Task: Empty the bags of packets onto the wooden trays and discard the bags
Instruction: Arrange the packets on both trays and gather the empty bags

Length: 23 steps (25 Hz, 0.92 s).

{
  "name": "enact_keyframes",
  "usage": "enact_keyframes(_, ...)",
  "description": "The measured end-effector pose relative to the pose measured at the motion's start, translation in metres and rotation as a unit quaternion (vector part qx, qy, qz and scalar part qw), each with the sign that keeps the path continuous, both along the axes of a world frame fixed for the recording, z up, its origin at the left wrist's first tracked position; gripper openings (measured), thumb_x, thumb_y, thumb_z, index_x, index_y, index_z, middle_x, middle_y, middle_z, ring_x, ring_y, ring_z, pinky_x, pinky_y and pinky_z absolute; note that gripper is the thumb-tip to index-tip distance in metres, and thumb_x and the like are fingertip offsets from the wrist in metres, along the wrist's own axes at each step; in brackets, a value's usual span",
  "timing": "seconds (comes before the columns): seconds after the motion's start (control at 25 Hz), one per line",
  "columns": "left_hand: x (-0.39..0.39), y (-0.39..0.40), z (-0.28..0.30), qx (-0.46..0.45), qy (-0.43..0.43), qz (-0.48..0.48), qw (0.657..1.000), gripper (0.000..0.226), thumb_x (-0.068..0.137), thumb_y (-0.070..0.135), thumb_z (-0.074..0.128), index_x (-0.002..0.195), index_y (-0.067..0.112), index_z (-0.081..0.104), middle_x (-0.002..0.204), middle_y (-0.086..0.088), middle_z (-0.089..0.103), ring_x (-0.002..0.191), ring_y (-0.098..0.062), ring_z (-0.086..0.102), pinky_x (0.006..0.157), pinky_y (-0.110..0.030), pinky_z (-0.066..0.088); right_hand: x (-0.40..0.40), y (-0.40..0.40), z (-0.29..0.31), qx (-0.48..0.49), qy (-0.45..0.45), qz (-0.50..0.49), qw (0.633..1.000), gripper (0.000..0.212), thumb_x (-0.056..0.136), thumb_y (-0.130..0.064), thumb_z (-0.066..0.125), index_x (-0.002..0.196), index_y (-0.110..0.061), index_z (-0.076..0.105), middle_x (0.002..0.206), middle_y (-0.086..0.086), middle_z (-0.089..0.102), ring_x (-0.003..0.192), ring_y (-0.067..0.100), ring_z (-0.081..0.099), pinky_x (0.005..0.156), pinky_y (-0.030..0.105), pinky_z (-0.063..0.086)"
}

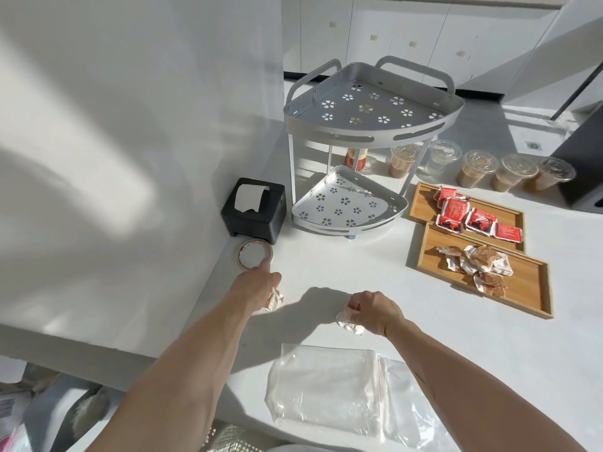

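Note:
Two wooden trays lie at the right of the white counter. The far tray [421, 203] carries red packets [456, 212]; the near tray [528, 288] carries brown-and-white packets [483, 265]. Two clear plastic bags [329, 386] lie flat near the counter's front edge, one with a red zip strip. My left hand [257, 283] holds a small packet [273, 299] under its palm, with one finger stretched to a tape roll [255, 254]. My right hand [375, 313] pinches another small packet [347, 321] just above the counter.
A two-tier metal corner rack [368, 132] stands behind, with a black paper dispenser [254, 212] to its left against the wall. Several lidded plastic cups [479, 171] line the back right. A dark appliance [584, 164] sits at the far right edge.

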State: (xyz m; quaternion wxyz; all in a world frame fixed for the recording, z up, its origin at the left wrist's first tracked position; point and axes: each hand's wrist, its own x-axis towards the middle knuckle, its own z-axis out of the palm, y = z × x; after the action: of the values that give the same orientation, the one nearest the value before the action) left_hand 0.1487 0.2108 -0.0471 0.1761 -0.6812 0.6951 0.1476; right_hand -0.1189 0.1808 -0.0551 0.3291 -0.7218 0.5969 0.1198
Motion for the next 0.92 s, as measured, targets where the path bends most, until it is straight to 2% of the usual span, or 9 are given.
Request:
enact_keyframes(0.12, -0.004, 0.001, 0.004, -0.019, -0.036, -0.026, 0.999, 0.028, 0.086, 0.005, 0.057, 0.113, 0.014, 0.055, 0.128, -0.006, 0.038, 0.104, -0.026, 0.053, 0.073, -0.037, 0.05, -0.008, 0.001, 0.002, -0.006, 0.01, -0.002, 1.0, 0.035, 0.084, -0.052, 0.062, 0.108, -0.026, 0.066, 0.104, 0.001, 0.067, 0.088, 0.022, 0.056, 0.073, 0.027, 0.039)
enact_keyframes(0.24, -0.018, -0.006, 0.013, 0.009, -0.054, -0.05, 0.997, 0.027, 0.088, 0.012, 0.051, 0.114, 0.015, 0.056, 0.123, -0.003, 0.051, 0.114, -0.025, 0.048, 0.081, -0.038, 0.048, -0.024, 0.002, 0.004, -0.013, 0.017, -0.011, 1.0, 0.031, 0.085, -0.047, 0.062, 0.108, -0.027, 0.066, 0.108, 0.002, 0.068, 0.093, 0.023, 0.061, 0.072, 0.026, 0.04)
enact_keyframes(0.32, -0.036, -0.014, 0.018, 0.03, -0.032, -0.035, 0.998, 0.027, 0.089, 0.017, 0.05, 0.115, 0.016, 0.054, 0.12, -0.003, 0.058, 0.116, -0.024, 0.051, 0.082, -0.037, 0.045, -0.038, 0.0, 0.01, -0.02, 0.022, -0.017, 0.999, 0.029, 0.085, -0.042, 0.061, 0.108, -0.026, 0.067, 0.109, 0.002, 0.069, 0.1, 0.024, 0.063, 0.072, 0.026, 0.041)
enact_keyframes(0.4, -0.06, -0.02, 0.023, 0.052, 0.0, -0.005, 0.999, 0.031, 0.085, 0.013, 0.051, 0.116, 0.018, 0.052, 0.114, -0.004, 0.063, 0.104, -0.024, 0.058, 0.075, -0.033, 0.043, -0.056, -0.003, 0.018, -0.029, 0.025, -0.021, 0.999, 0.027, 0.085, -0.038, 0.061, 0.108, -0.024, 0.067, 0.109, 0.004, 0.069, 0.101, 0.025, 0.064, 0.072, 0.026, 0.042)
enact_keyframes(0.48, -0.085, -0.028, 0.026, 0.061, 0.033, 0.008, 0.998, 0.034, 0.081, 0.009, 0.051, 0.114, 0.018, 0.052, 0.104, -0.006, 0.067, 0.083, -0.026, 0.059, 0.067, -0.03, 0.041, -0.076, -0.006, 0.025, -0.04, 0.027, -0.029, 0.998, 0.026, 0.084, -0.037, 0.061, 0.107, -0.025, 0.067, 0.108, 0.003, 0.069, 0.1, 0.024, 0.064, 0.071, 0.026, 0.042)
enact_keyframes(0.64, -0.143, -0.044, 0.032, 0.054, 0.083, -0.001, 0.995, 0.03, 0.074, 0.01, 0.05, 0.101, 0.023, 0.055, 0.073, 0.0, 0.06, 0.06, -0.026, 0.06, 0.062, -0.03, 0.046, -0.128, -0.013, 0.036, -0.062, 0.03, -0.059, 0.996, 0.028, 0.086, -0.042, 0.061, 0.105, -0.023, 0.067, 0.107, 0.002, 0.069, 0.1, 0.024, 0.063, 0.07, 0.026, 0.039)
enact_keyframes(0.8, -0.207, -0.062, 0.039, 0.056, 0.104, -0.029, 0.993, 0.029, 0.073, 0.014, 0.045, 0.095, 0.031, 0.055, 0.075, 0.002, 0.065, 0.051, -0.022, 0.058, 0.065, -0.031, 0.052, -0.187, -0.016, 0.044, -0.085, 0.046, -0.079, 0.992, 0.027, 0.092, -0.037, 0.057, 0.108, -0.019, 0.069, 0.11, 0.004, 0.071, 0.103, 0.024, 0.065, 0.07, 0.026, 0.041)
enact_keyframes(0.92, -0.254, -0.072, 0.043, 0.047, 0.123, -0.051, 0.99, 0.027, 0.081, 0.017, 0.047, 0.101, 0.031, 0.057, 0.088, 0.001, 0.067, 0.059, -0.02, 0.056, 0.062, -0.029, 0.044, -0.229, -0.017, 0.045, -0.092, 0.055, -0.098, 0.989, 0.028, 0.092, -0.039, 0.059, 0.107, -0.018, 0.07, 0.109, 0.006, 0.071, 0.103, 0.025, 0.065, 0.07, 0.026, 0.041)
